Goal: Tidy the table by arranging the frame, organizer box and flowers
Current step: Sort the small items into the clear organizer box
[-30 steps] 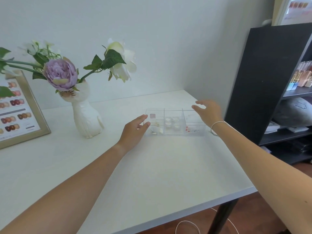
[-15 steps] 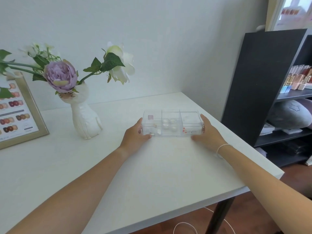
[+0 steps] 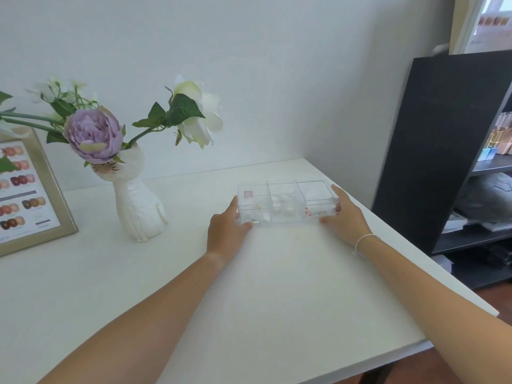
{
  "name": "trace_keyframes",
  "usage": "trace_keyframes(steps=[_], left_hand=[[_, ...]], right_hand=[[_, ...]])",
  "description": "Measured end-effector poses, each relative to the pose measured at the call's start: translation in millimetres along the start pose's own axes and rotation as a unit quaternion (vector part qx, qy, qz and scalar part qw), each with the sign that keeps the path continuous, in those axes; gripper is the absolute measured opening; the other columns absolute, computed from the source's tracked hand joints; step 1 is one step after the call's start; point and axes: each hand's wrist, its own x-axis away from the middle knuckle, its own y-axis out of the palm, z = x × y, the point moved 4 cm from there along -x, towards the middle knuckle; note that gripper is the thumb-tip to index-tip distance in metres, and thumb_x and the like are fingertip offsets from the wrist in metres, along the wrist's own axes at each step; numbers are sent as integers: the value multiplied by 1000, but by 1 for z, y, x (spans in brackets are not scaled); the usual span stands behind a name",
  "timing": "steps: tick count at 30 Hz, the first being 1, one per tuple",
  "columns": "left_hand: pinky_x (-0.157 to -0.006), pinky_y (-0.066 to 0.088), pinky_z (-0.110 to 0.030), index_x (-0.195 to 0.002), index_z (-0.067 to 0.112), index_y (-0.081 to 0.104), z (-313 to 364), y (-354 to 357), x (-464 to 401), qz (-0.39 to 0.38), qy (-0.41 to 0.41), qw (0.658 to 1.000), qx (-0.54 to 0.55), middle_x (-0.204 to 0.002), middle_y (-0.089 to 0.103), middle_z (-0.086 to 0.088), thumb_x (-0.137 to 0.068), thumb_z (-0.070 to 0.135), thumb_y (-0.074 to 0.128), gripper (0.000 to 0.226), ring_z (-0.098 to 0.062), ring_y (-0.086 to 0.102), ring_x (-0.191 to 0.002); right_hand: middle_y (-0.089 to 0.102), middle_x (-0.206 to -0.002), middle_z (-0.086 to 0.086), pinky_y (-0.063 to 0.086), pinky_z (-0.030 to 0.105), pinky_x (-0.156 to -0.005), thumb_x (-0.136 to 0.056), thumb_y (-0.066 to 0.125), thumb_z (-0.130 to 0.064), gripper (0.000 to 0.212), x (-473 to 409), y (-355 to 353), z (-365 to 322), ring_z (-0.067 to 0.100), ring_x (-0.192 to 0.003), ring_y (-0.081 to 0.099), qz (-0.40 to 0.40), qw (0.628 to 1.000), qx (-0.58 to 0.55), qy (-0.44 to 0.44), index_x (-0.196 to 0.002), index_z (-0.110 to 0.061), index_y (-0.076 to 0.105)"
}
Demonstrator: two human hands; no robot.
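A clear organizer box (image 3: 286, 202) with three compartments and small items inside sits on the white table (image 3: 249, 300), toward the far right. My left hand (image 3: 225, 231) grips its left end, and my right hand (image 3: 346, 214) grips its right end. A white cat-shaped vase (image 3: 137, 202) with a purple flower (image 3: 95, 135) and a white flower (image 3: 201, 116) stands to the left of the box. At the far left a gold picture frame (image 3: 33, 195) with a nail colour chart leans upright, partly cut off by the image edge.
A black shelf unit (image 3: 443, 151) stands close to the table's right side, with bottles and other items on its shelves. The white wall runs behind the table. The table's front edge runs across the lower right.
Both hands went from hovering beside the organizer box to gripping its two ends. The box now sits slightly further from the vase than one second ago.
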Motion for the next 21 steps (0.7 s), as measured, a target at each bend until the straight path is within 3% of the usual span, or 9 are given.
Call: trace_keyframes(steps=[5,8,13,17,21], left_hand=[[-98,43,-38,-144,24,28,-6,8,-24,3,-29,1000,-3,-121,63,-10,-81,27,66,74,-26,52,-118],[-96,44,-40,-144,23,28,-11,12,-39,6,-38,999,-17,-117,64,-9,-82,28,65,73,-28,52,-115],[-89,46,-40,-141,19,34,-15,18,-64,18,-37,998,-44,-93,58,-2,-82,25,63,65,-31,55,-106],[-89,47,-42,-138,18,36,-20,24,-83,30,-36,997,-54,-105,67,-13,-82,26,63,63,-32,56,-105],[-90,46,-42,-140,19,33,-23,30,-99,30,-34,997,-69,-103,67,-12,-83,27,61,65,-32,54,-106]], right_hand=[[46,-97,-2,33,25,-79,-78,62,-2,78,-35,11,1,17,-89,45,-10,999,-33,-5,-142,-31,26],[46,-111,2,33,25,-81,-78,62,-2,78,-57,20,1,18,-94,45,-15,999,-32,-10,-142,-30,26],[47,-112,0,33,24,-80,-79,59,-2,75,-89,33,2,17,-95,46,-11,999,-33,-12,-141,-31,27],[47,-110,2,34,26,-78,-78,60,-3,75,-112,40,4,18,-94,46,-8,1000,-19,-15,-140,-30,28],[49,-118,3,36,27,-78,-79,59,-5,73,-130,44,6,18,-96,47,-6,1000,-10,-14,-140,-30,27]])
